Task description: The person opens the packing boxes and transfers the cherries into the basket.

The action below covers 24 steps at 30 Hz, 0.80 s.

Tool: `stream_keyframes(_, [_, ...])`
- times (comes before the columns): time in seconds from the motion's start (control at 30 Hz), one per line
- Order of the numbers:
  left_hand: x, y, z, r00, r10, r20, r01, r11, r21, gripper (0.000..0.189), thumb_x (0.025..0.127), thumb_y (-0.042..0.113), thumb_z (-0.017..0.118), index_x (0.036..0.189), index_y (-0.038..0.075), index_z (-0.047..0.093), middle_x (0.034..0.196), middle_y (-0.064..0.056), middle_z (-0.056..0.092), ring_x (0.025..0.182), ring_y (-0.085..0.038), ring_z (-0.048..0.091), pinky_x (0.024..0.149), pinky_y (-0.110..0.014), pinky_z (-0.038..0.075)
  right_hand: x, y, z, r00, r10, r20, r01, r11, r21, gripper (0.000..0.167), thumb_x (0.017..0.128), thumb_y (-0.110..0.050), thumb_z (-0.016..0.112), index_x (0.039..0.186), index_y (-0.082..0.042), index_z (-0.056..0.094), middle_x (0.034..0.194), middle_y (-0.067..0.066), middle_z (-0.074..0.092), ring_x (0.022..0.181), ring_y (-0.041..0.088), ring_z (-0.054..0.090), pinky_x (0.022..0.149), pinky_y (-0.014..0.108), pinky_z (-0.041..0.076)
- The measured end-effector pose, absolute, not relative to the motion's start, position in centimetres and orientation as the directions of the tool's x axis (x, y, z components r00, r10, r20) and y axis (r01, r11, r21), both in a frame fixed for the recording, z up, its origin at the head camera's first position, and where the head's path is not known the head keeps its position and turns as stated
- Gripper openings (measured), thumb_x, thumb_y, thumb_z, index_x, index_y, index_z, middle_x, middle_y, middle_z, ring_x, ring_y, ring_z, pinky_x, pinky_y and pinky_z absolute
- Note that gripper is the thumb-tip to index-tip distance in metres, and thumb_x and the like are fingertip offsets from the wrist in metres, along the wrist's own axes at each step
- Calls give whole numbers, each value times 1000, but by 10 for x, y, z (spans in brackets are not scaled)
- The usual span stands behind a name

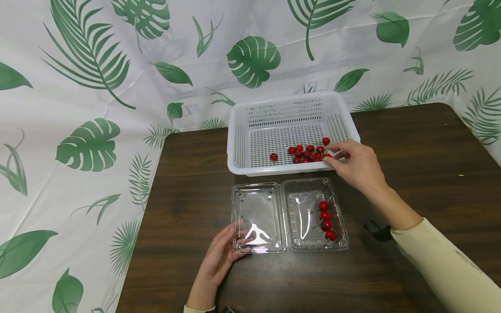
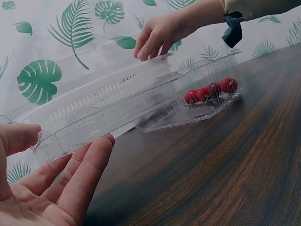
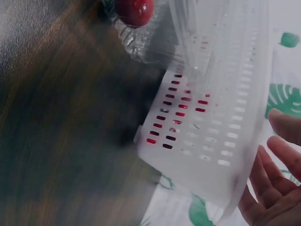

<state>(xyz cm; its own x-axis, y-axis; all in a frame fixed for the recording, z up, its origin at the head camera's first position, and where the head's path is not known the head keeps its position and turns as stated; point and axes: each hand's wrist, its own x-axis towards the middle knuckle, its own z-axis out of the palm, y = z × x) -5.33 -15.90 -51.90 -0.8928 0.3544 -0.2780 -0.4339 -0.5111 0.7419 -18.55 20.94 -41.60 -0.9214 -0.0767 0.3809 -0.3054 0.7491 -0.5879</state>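
With the thumb above and fingers beneath, my left hand pinches the outer edge of the lid half of a clear plastic clamshell container. In the left wrist view that lid is tilted, its near edge raised off the table. A row of several red cherries with stems lies along the right side of the container's other half. My right hand reaches over the front right rim of a white plastic basket, close to a cluster of cherries. Between its thumb and forefinger a gap shows, with no cherry visible there.
The basket stands behind the container, near the back edge of the dark wooden table. One cherry lies apart at the left inside it. A white cloth with green leaves hangs behind and to the left. A black strap hangs at my right wrist.
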Motion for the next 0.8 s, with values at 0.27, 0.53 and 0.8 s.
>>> stream_keyframes(0.27, [-53, -160, -518, -891, 356, -281, -438, -518, 735, 51, 104, 24, 52, 144, -3, 39, 110, -9, 66, 110, -27, 65, 85, -34, 58, -157, 196, -409, -900, -130, 416, -375, 720, -584, 26, 81, -11, 81, 105, -5, 74, 101, 10, 69, 78, 25, 68, 67, 46, 59])
stream_keyframes(0.53, [-54, -159, -518, -897, 353, -268, -425, -513, 746, 51, 105, 24, 48, 145, -5, 35, 109, -9, 64, 109, -28, 65, 85, -35, 58, -131, 174, -423, -940, -303, 156, -334, 729, -597, 38, 80, -13, 82, 115, -6, 70, 106, 9, 66, 89, 26, 66, 70, 43, 56])
stream_keyframes(0.8, [-53, -158, -519, -897, 352, -267, -421, -495, 760, 54, 105, 26, 49, 145, -6, 35, 109, -9, 61, 110, -28, 65, 86, -36, 57, -120, 162, -445, -886, -455, 93, -449, 789, -418, 44, 74, 1, 83, 115, 0, 69, 111, 14, 61, 89, 28, 63, 71, 40, 57])
